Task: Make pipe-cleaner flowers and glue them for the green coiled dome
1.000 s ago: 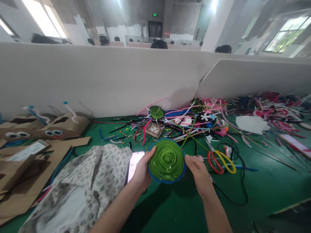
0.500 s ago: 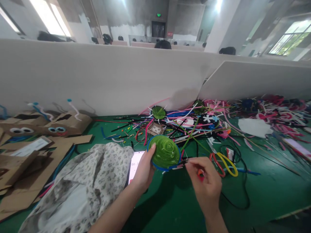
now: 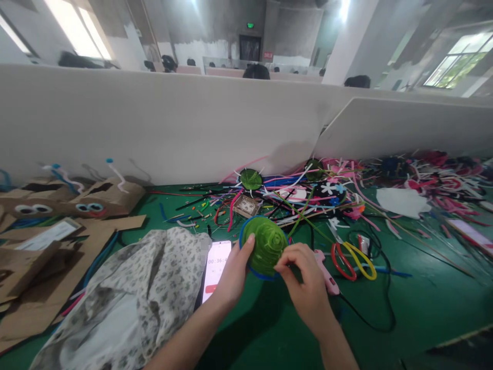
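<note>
My left hand [image 3: 236, 270] grips the left edge of a green spiral disc [image 3: 265, 241] with a blue rim, apparently coiled from pipe cleaners, its thumb lying on top. The disc is tilted above the table. At its lower right, my right hand [image 3: 302, 275] has thumb and forefinger pinched together against the green surface; whatever is between the fingertips is too small to make out. Just behind the right hand lies a pink glue gun [image 3: 327, 275], partly hidden by it. Scissors [image 3: 354, 259] with a red and a yellow handle lie farther right.
A phone [image 3: 215, 267] showing a timer lies beside a patterned cloth [image 3: 154, 272]. Cardboard figures [image 3: 103, 198] with googly eyes stand at left. Several pipe cleaners and a smaller green disc [image 3: 251, 179] are heaped along the white partition [image 3: 173, 123]. A black cord [image 3: 391, 308] curls at right.
My right hand has moved left from beside the disc onto its lower right surface, uncovering the pink glue gun. The disc has shifted slightly right and tilted, and more of the phone shows.
</note>
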A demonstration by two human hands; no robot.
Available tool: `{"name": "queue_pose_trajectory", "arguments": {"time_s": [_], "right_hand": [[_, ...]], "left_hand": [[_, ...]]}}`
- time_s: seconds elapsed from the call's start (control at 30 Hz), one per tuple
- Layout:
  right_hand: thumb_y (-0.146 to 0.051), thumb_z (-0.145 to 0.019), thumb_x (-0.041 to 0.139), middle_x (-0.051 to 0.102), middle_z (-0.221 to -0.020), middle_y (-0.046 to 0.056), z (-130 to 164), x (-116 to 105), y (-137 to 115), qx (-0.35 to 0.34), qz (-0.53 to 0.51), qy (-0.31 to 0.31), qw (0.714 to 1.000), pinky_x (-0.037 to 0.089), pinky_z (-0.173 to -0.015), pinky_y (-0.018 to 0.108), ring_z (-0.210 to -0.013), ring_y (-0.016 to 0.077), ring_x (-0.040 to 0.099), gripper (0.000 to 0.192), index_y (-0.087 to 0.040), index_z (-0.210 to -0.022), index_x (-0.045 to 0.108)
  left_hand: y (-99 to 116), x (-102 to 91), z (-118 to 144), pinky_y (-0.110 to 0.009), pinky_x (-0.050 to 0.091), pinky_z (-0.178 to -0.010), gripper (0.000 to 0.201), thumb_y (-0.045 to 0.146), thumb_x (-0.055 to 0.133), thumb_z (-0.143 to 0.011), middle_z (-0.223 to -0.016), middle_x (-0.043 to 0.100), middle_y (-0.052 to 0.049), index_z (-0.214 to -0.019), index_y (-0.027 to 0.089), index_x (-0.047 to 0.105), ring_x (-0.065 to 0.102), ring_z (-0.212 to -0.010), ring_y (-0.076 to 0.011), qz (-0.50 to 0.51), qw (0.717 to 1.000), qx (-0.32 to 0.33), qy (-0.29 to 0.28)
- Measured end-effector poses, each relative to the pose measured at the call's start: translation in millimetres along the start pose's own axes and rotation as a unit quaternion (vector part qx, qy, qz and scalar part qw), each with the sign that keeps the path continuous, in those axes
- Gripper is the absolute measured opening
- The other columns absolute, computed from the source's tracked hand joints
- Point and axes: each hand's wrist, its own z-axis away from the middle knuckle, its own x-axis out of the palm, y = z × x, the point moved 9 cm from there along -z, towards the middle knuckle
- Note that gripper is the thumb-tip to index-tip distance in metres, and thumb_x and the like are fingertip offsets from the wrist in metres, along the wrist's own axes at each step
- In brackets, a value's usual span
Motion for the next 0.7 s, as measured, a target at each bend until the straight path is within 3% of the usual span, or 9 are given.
{"name": "queue_pose_trajectory", "arguments": {"time_s": [0.1,0.23,0.3,0.47,0.53,0.63,0.7], "right_hand": [[-0.029,-0.093,0.052,0.048,-0.078,0.000,5.4,-19.2,5.3,0.018,-0.114,0.090,0.989,0.041,-0.066,0.027,-0.074,0.0146,0.049,0.017,-0.022,-0.078,0.051],[-0.027,-0.091,0.055,0.047,-0.076,0.000,17.5,-32.2,17.2,0.061,-0.168,0.191,0.965,0.042,-0.064,0.024,-0.072,0.0133,0.049,0.015,-0.021,-0.078,0.053],[-0.029,-0.089,0.058,0.051,-0.077,0.001,23.7,-23.3,22.5,0.094,-0.177,0.184,0.962,0.045,-0.065,0.025,-0.075,0.0139,0.052,0.013,-0.021,-0.079,0.055],[-0.040,-0.089,0.057,0.054,-0.068,0.000,40.0,25.9,36.9,0.218,-0.209,0.055,0.952,0.045,-0.056,0.022,-0.063,0.0123,0.052,0.024,-0.019,-0.077,0.060],[-0.043,-0.088,0.058,0.056,-0.065,0.000,42.6,33.8,43.6,0.248,-0.229,0.046,0.940,0.047,-0.056,0.023,-0.061,0.0123,0.054,0.028,-0.019,-0.075,0.061],[-0.041,-0.082,0.068,0.066,-0.075,0.002,39.8,11.5,61.5,0.268,-0.243,0.138,0.922,0.053,-0.064,0.026,-0.070,0.0150,0.063,0.023,-0.019,-0.089,0.066],[-0.036,-0.075,0.075,0.070,-0.089,0.005,43.3,-32.2,74.7,0.256,-0.218,0.266,0.903,0.056,-0.073,0.031,-0.080,0.0179,0.067,0.033,-0.018,-0.102,0.067]], "left_hand": [[-2.4,-4.0,-0.5,-0.036,0.048,-0.101,0.034,0.036,0.071,-0.082,-0.114,0.072,-0.010,-0.110,0.018,0.070,0.063,-0.114,-0.0267,0.015,0.999,-0.017,0.023],[0.0,-6.9,-0.5,-0.034,0.053,-0.096,0.023,0.028,0.066,-0.086,-0.111,0.073,-0.010,-0.105,0.016,0.070,0.066,-0.109,-0.0252,0.035,0.998,-0.026,0.048],[0.5,-7.8,-0.4,-0.033,0.054,-0.093,0.020,0.026,0.065,-0.086,-0.110,0.074,-0.010,-0.103,0.016,0.070,0.068,-0.106,-0.0242,0.043,0.997,-0.033,0.059],[2.1,-9.7,-0.5,-0.032,0.054,-0.094,0.019,0.023,0.067,-0.085,-0.109,0.074,-0.007,-0.103,0.017,0.069,0.068,-0.106,-0.0225,0.068,0.995,-0.029,0.073],[3.2,-9.5,-0.2,-0.031,0.053,-0.096,0.018,0.023,0.068,-0.084,-0.110,0.074,-0.007,-0.101,0.017,0.069,0.067,-0.108,-0.0223,0.073,0.994,-0.028,0.071],[6.0,-8.5,0.6,-0.032,0.051,-0.099,0.017,0.024,0.069,-0.083,-0.110,0.074,-0.007,-0.099,0.017,0.070,0.066,-0.111,-0.0228,0.082,0.994,-0.027,0.067],[8.7,-7.3,1.0,-0.032,0.051,-0.100,0.016,0.023,0.069,-0.083,-0.109,0.074,-0.007,-0.097,0.016,0.071,0.065,-0.111,-0.0231,0.093,0.993,-0.023,0.062]]}}
